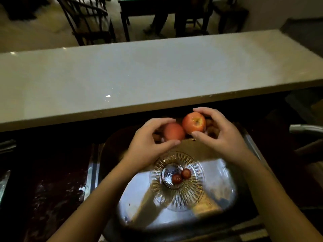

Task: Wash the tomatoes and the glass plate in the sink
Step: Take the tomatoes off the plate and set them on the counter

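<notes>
Over the far part of the steel sink (138, 205) I hold two large orange-red tomatoes side by side. My left hand (146, 142) curls around the left tomato (173, 131), and my right hand (222, 135) grips the right tomato (194, 123), whose stem end faces up. The two fruits touch each other. Below them a cut-glass plate (176, 189) lies flat on the sink bottom. Two small dark-red tomatoes (181, 175) sit together at its centre.
A pale raised counter (139, 75) runs across the scene just behind the sink. The faucet (305, 128) pokes in from the right edge. Dark wet worktop (52, 180) lies left of the sink. Chairs and a table stand beyond the counter.
</notes>
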